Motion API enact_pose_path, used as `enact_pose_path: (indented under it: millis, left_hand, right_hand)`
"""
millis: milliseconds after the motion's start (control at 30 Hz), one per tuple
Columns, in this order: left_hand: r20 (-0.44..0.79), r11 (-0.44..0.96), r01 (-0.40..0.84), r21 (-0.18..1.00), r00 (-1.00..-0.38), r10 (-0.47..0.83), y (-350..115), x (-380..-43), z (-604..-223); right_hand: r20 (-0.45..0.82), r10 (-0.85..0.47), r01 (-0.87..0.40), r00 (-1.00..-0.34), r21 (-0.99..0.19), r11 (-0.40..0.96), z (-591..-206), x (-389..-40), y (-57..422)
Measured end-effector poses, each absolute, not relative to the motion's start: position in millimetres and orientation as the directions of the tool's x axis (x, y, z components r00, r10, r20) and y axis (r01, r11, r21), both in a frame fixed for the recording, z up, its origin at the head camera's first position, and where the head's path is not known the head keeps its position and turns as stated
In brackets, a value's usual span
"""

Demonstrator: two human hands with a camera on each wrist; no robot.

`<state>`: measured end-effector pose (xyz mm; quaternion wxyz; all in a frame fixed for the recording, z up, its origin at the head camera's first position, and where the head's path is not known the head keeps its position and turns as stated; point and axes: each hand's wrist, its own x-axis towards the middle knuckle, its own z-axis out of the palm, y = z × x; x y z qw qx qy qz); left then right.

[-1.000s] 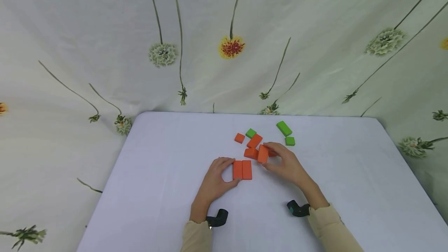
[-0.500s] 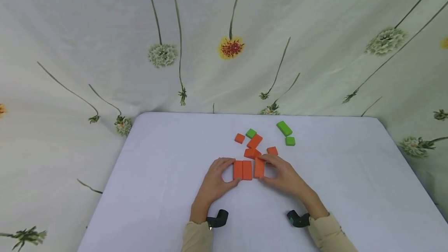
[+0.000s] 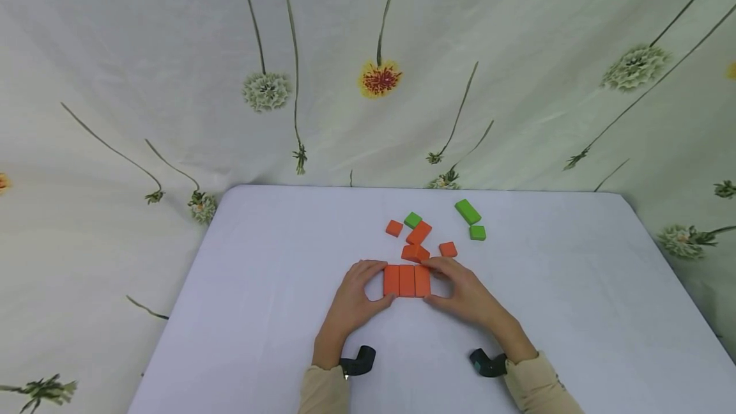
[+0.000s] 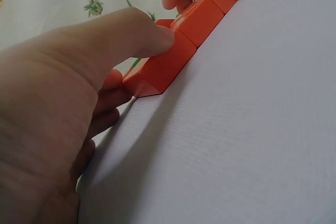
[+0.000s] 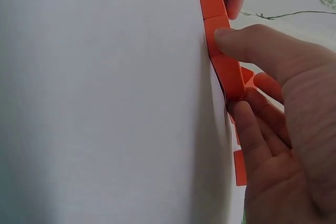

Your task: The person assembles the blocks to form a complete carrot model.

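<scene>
The left hand [image 3: 351, 294] lies at nine o'clock to a row of three orange rectangular blocks [image 3: 407, 281], its wrist angled back towards seven. Its thumb bends to the near side of the left-end block [image 3: 391, 281] and its fingers reach round the far corner — the grip is clamped on that block. The right hand [image 3: 466, 294] mirrors it from three o'clock, forearm running off between four and five, thumb on the near side and fingers at the far corner of the right-end block [image 3: 422, 281], so this grip is clamped too. The row rests on the white cloth-covered table [image 3: 259, 260], its blocks side by side and touching.

Half a second ago a narrow gap parted the right-end block from the other two — now it is closed, the right hand having shifted slightly towards nine o'clock. A second ago that hand held the block towards half past one, among loose orange blocks, partly covering the small orange block [image 3: 448, 249] at two o'clock, which now shows whole. The left hand has stayed put.
</scene>
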<state>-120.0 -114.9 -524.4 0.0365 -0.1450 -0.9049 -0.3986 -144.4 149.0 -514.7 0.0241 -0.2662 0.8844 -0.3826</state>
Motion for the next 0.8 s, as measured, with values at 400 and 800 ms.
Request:
enact_pose_path:
  millis: [400, 800]
  left_hand:
    - [0.175, 0.651, 0.281, 0.705, -0.959, 0.224, -114.1, -118.9, -524.2]
    - [0.177, 0.653, 0.280, 0.704, -0.959, 0.221, -113.8, -119.2, -524.3]
  right_hand:
    - [0.145, -0.495, -0.448, -0.857, -0.684, 0.575, -513.7, -143.2, 147.7]
    - [0.132, -0.497, -0.449, -0.857, -0.665, 0.597, -508.5, -143.7, 147.1]
